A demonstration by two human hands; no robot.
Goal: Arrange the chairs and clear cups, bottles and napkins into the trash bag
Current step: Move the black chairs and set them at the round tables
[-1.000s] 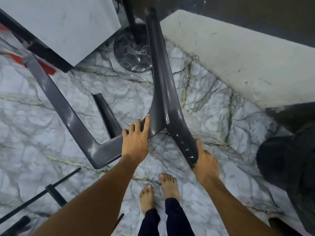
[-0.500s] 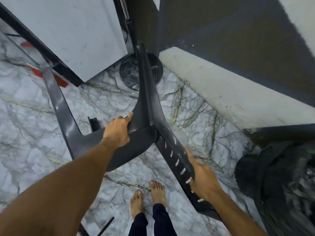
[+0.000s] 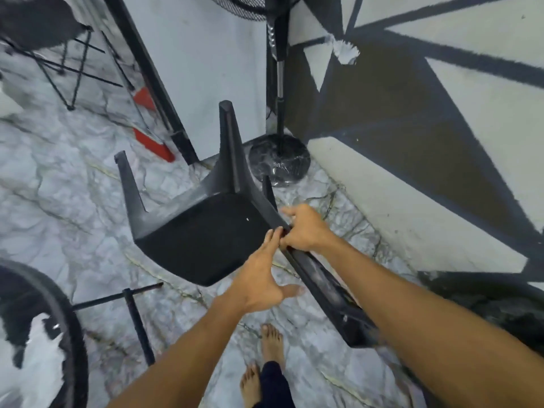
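Over the marble floor (image 3: 59, 207) the dark chair (image 3: 206, 240) is tipped, legs pointing away and the seat's underside showing. This looks like the chair-arranging step, with no cups, bottles or napkins in view. The right hand (image 3: 306, 228) curls round the chair's side edge where seat meets back. The left hand (image 3: 262, 278) sits just beside it, fingers straight against that edge, thumb spread, gripping nothing. Next it likely needs a second firm hold, then a turn upright, clear of the fan base (image 3: 279, 160).
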